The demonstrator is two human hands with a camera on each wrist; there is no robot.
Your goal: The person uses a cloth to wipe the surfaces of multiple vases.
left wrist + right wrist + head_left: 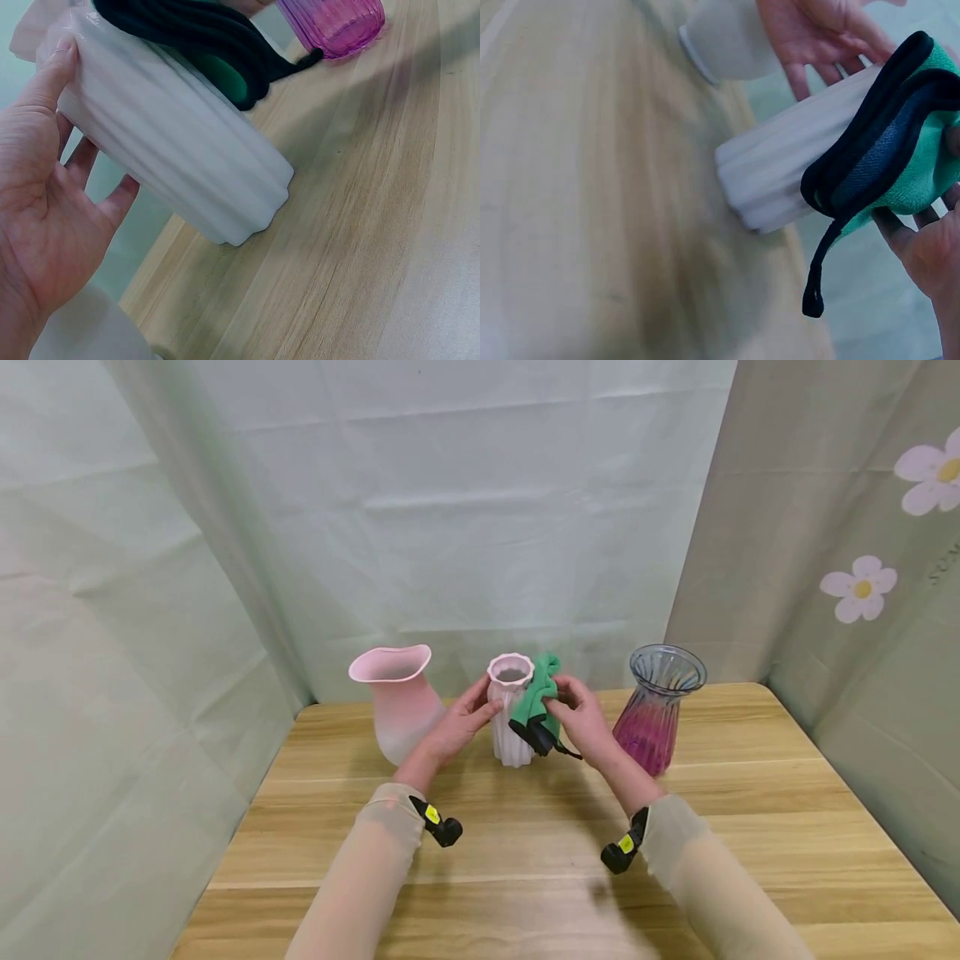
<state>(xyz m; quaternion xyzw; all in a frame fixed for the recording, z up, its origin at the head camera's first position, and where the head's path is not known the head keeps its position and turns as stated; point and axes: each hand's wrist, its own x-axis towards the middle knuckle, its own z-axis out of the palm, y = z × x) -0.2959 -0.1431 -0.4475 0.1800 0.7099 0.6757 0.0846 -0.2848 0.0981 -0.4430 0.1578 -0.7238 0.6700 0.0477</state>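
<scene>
A small white ribbed vase [510,739] with a scalloped pinkish rim stands upright near the back of the wooden table, between both hands. My left hand [454,728] grips its upper left side, the thumb [51,81] on the near face and the fingers behind. My right hand [587,725] pinches a folded green cloth [537,695] with black edging against the vase's right side. From the cloth hangs a black loop [815,289], seen in the right wrist view. The cloth hides part of the vase's right side.
Left of the hands stands a pink-to-white vase [405,718] with a wide wavy mouth. A glass vase [651,731], blue above and magenta below, stands behind the right forearm. Pale curtains [480,527] hang behind the table [517,877] and at its sides.
</scene>
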